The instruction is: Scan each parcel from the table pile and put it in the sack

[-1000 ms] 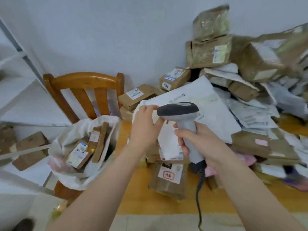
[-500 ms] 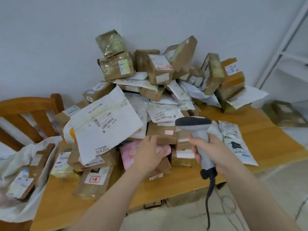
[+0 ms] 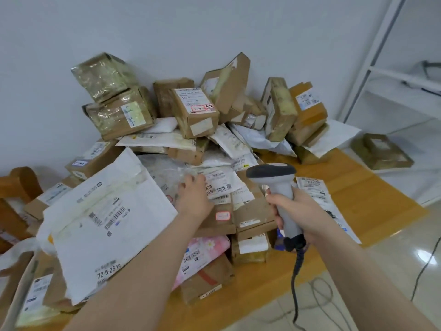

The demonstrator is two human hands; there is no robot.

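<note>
- Head view looks down on a yellow wooden bench (image 3: 362,194). A pile of brown cardboard boxes and white plastic mailers (image 3: 198,115) fills the centre and upper middle of the frame.
- At frame centre, the left hand (image 3: 193,198) has its fingers (image 3: 199,180) bent down onto a flat translucent plastic-wrapped parcel (image 3: 167,172) that carries white printed labels. I cannot tell whether they clamp it or only touch it.
- Right of centre, the right hand (image 3: 298,211) has its fingers wrapped firmly round the handle of a grey pistol-shaped barcode scanner (image 3: 272,173). The scanner's dark head points left toward the labels.
- The step in hand looks like picking the next parcel. It would be best to take it by a free edge and draw it out low, because taped boxes lean just above it and could slide.
- For the scan, turn one barcode up to the scanner and pull the film flat, since wrinkles and glare may spoil the read. Several labels lie close together, so aim at one only.
- A white sack (image 3: 13,253) shows only as an edge at lower left. The parcel must pass over the large white plastic mailer (image 3: 107,211) to reach it.
</note>
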